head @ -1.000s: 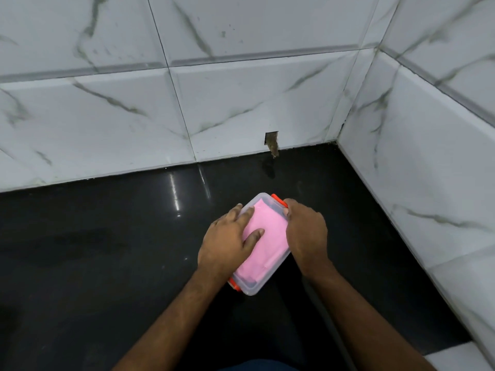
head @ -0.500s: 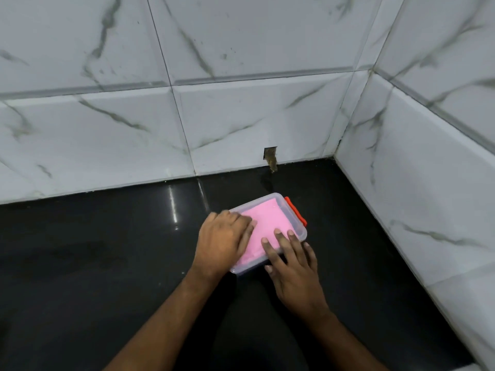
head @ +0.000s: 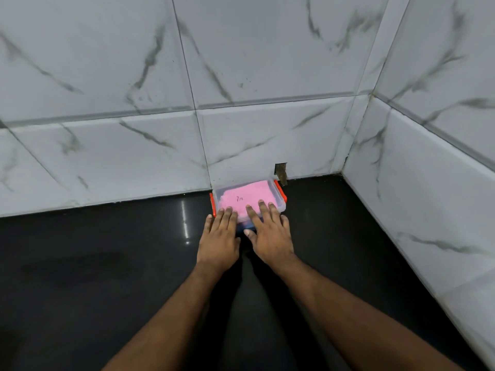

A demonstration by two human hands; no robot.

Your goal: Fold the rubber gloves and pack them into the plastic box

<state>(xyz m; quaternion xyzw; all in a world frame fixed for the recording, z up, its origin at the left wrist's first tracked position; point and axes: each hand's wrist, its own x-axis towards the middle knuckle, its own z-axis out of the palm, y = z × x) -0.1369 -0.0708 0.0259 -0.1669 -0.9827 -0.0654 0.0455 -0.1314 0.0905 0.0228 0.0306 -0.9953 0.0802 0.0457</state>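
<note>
A clear plastic box (head: pixel 278 202) with orange side clips sits on the black counter, its far side against the tiled back wall. Its lid is on, and the folded pink rubber gloves (head: pixel 249 195) show through it. My left hand (head: pixel 219 234) lies flat with its fingertips on the lid's near left edge. Beside it, my right hand (head: pixel 267 231) is spread flat with three fingertips on the lid's near right part. Neither hand grips anything.
The glossy black counter (head: pixel 107 277) runs left and toward me. White marbled tile walls (head: pixel 267 135) close the back and the right side, meeting in a corner. A small dark notch (head: pixel 280 172) is cut in the back wall just right of the box.
The box has slid away from me across the counter to the back wall and turned square to it. Both hands went with it and now lie flat on its near edge.
</note>
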